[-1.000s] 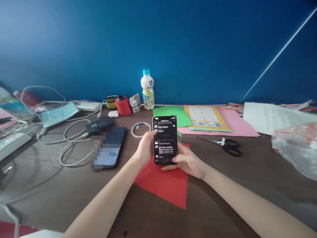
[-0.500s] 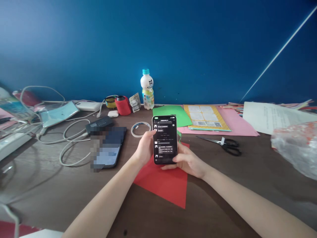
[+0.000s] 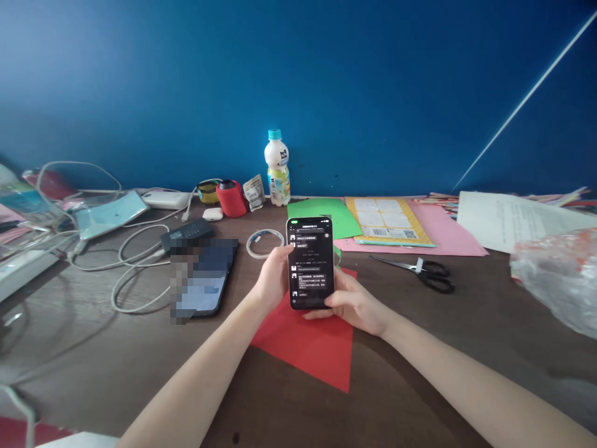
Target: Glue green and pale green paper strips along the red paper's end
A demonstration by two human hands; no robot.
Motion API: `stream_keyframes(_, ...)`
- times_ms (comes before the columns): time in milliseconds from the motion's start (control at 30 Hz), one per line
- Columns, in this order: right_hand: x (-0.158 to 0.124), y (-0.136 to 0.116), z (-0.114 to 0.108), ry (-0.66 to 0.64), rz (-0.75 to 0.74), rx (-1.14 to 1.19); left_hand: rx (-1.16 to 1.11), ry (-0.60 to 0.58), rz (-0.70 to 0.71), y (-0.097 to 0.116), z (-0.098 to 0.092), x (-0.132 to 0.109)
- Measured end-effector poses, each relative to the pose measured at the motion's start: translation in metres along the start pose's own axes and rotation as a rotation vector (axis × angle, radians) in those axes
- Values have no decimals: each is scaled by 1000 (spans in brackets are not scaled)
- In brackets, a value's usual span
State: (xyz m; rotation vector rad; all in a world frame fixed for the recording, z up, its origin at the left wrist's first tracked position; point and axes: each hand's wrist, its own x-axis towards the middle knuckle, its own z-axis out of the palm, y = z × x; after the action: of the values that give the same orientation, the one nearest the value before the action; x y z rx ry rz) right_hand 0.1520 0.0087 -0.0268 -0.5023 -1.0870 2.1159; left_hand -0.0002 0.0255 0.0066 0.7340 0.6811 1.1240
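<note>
Phone (image 3: 311, 264) unmoved, fingers (image 3: 342, 298) curled around its edges

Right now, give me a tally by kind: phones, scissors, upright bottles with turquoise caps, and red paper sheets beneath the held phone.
Phones: 2, the held black-screened rectangular phone and a dark rectangular phone lying flat
Scissors: 1, black-handled metal scissors
Bottles: 1, turquoise-capped plastic bottle
Paper: 1, flat red paper sheet
Total: 5

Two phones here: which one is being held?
The dark-screened phone, gripped by the left hand and right hand over the red paper. The other phone, partly pale-screened, lies untouched on the table.
</note>
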Motion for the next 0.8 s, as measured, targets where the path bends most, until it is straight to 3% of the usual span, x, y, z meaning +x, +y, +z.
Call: stream_keyframes(800, 0, 1, -1, 0, -9, -33, -38, 16, -20, 0, 1, 0)
